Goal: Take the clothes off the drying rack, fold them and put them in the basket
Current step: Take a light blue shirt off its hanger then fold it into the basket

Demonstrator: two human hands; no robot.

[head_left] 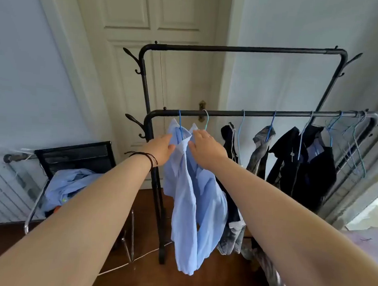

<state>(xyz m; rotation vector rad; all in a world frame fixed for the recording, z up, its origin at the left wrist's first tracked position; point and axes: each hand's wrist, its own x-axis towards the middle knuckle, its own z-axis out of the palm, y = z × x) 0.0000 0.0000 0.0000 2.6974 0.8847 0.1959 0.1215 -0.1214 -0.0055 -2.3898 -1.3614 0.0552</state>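
A black drying rack [260, 113] stands ahead with two rails. On the lower rail's left end a light blue shirt [191, 200] hangs from a blue hanger [180, 122]. My left hand [161, 149] grips the shirt's collar on its left side. My right hand [205, 147] rests on the collar's right side, fingers lightly curled over the cloth. Further right hang dark and grey garments [302, 163] on hangers. A black basket [76, 156] at lower left holds a crumpled blue shirt [70, 184].
Several empty blue hangers [352, 139] hang at the rail's right end. A white panelled door [149, 52] is behind the rack. A radiator [1, 189] stands at far left. A white cable [132, 263] runs over the wooden floor.
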